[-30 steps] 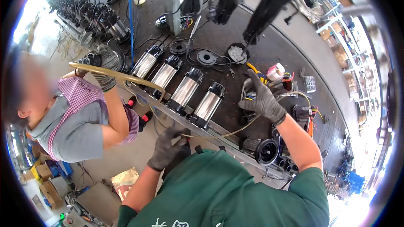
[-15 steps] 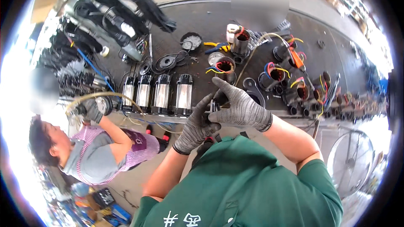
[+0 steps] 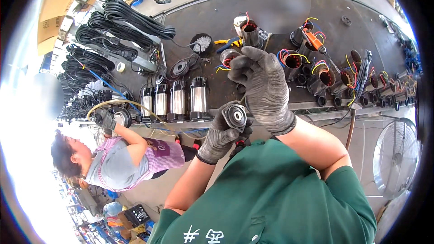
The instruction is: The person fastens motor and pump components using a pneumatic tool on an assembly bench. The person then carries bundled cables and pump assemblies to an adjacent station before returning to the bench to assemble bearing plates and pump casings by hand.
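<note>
My left hand (image 3: pixel 216 142), in a grey knit glove, grips a dark motor end cover (image 3: pixel 236 116) in front of my chest. The cover's round face, with a bright ring around a central hole, is turned upward. Raised over the bench edge, my gloved right hand (image 3: pixel 267 92) is apart from the cover. Its fingers are loosely bent and spread, and nothing shows in them. Beside its fingertips stands a motor housing (image 3: pixel 229 55) with coloured wires, partly hidden by the hand. Another wired housing (image 3: pixel 291 60) is just right of that hand.
Silver-and-black motors (image 3: pixel 198 97) line the bench edge at left, below coiled black cables (image 3: pixel 135 22). A bowl of clear pieces (image 3: pixel 201 44) and pliers (image 3: pixel 228 43) lie farther back. An orange power screwdriver (image 3: pixel 314 40) rests among housings. A co-worker (image 3: pixel 120 158) stands left; a fan (image 3: pixel 397 158) is right.
My right hand has come away from the left and moved up toward the housings. The left hand has turned the end cover so its face shows. My view has shifted slightly.
</note>
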